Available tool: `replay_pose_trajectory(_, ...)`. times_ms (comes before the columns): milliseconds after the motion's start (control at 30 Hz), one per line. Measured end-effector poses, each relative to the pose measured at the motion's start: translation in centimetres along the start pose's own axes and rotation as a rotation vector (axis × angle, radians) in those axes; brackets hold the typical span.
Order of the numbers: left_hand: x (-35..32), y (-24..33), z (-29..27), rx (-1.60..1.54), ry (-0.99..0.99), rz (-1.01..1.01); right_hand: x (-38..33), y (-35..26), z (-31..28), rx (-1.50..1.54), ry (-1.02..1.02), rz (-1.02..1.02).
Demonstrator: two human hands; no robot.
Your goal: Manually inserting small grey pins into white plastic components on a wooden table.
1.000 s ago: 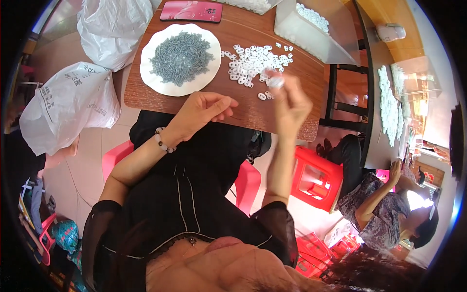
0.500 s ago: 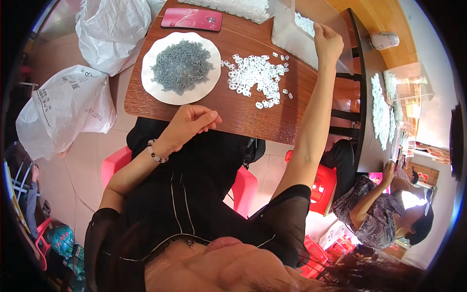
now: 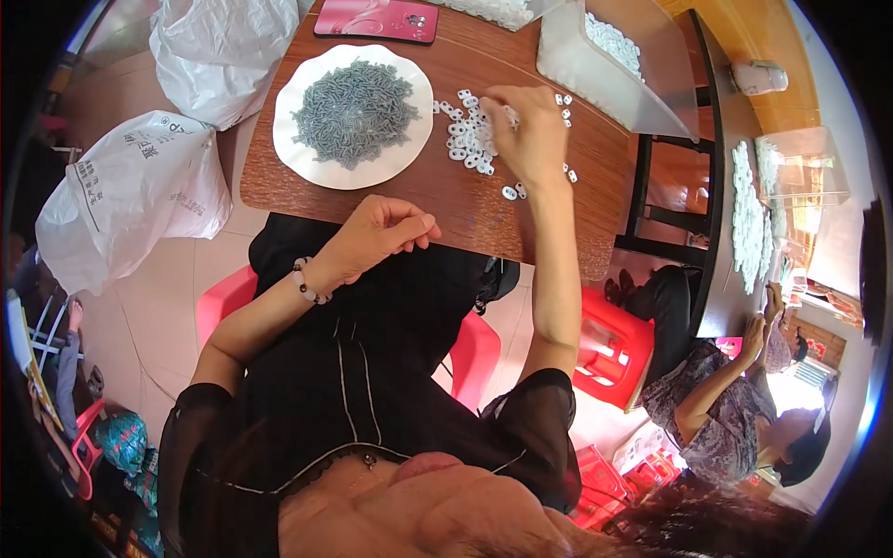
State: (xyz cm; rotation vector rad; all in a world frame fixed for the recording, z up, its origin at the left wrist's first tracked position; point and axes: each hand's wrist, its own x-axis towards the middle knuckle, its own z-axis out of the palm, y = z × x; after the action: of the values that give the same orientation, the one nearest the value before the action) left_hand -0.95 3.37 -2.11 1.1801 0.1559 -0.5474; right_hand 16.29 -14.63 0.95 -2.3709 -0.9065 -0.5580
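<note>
Your bare R hand (image 3: 527, 135) is over a heap of small flat white oval pieces (image 3: 468, 139), prob. plastic, its fingertips bent down at them. Can't make out whether a piece is pinched, b/c the hand hides that spot.

Your bare L hand (image 3: 386, 228) hangs nr the front edge of the brown wood-grain table (image 3: 446, 197), fingers loosely curled, thumb nr the fingertips; nothing shows in it, tho' a tiny item could be hidden.

Just changed: half a sec ago your R hand was up at the translucent plastic bin (image 3: 586, 79), upper R; now it's back at the heap. So the reach to the bin is over & the work is at the heap again. L hand has barely shifted.

The pieces look glossy, rounded at the ends, most w/ two dark holes. They lie loose & overlapping mid-table, w/ a few strays either side of your R wrist. More white bits (image 3: 614, 45) are in the bin.

L of the heap: a white wavy-rimmed plate (image 3: 406, 164) w/ a mound of short grey-blue rods (image 3: 353, 113). Behind it, a pink phone (image 3: 377, 19).
</note>
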Motion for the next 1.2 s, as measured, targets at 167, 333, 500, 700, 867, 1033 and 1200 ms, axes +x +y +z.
replay_pose_trajectory(167, -0.2, 0.4, 0.0, 0.033, 0.007, 0.002, 0.0, -1.0, 3.6, -0.078, -0.202, 0.032)
replay_pose_trajectory(333, -0.9, 1.3, -0.1, 0.078, 0.052, 0.033, 0.9, -1.4, 4.0, -0.098, -0.270, 0.070)
replay_pose_trajectory(500, -0.9, 1.4, -0.1, 0.107, 0.086, 0.146, 0.9, -1.0, 4.3, -0.021, -0.294, 0.086)
replay_pose_trajectory(700, -0.9, 1.9, -0.3, 0.173, 0.138, 0.265, -0.1, -1.1, 3.1, 0.077, -0.127, 0.090)
replay_pose_trajectory(867, -1.1, 5.0, -1.8, 0.725, 0.467, 0.559, -2.5, -3.0, -0.2, 0.214, -0.035, 0.247)
replay_pose_trajectory(1033, 1.3, 6.3, -5.9, 1.192, 0.592, 0.616, -5.8, -5.2, -1.8, 0.486, -0.058, 0.619)
replay_pose_trajectory(1200, 3.8, 5.9, -6.5, 1.356, 0.561, 0.637, -7.7, -6.2, -2.2, 0.355, -0.042, 0.508)
